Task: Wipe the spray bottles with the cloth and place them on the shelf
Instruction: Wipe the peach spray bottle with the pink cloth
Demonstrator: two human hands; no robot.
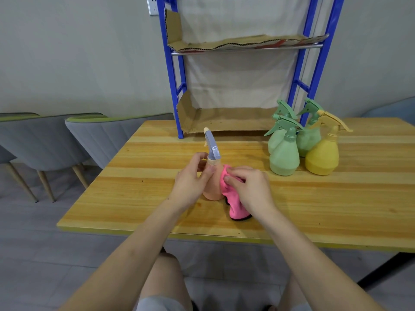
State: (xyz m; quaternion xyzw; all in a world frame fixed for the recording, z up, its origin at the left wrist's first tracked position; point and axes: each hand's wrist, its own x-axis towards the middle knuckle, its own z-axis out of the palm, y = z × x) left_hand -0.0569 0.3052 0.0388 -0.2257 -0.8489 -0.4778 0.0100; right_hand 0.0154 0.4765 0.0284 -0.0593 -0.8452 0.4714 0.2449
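Wiping the peach bottle (pixel 212 190), upright on the table (pixel 139 198) near the middle. Gripping its neck with the left hand (pixel 193 179), fingers curled round it. Pressing the pink cloth (pixel 234 199) to its right side with the right hand (pixel 250 187), fingers pinching the fabric. Likely needing a turn of the bottle next, then a lift to the far shelf (pixel 174 86), past the green bottles (pixel 284 154) and yellow bottle (pixel 322 158) waiting far right.

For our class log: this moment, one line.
left hand holds orange bottle | right hand holds pink cloth against it | other bottles on table
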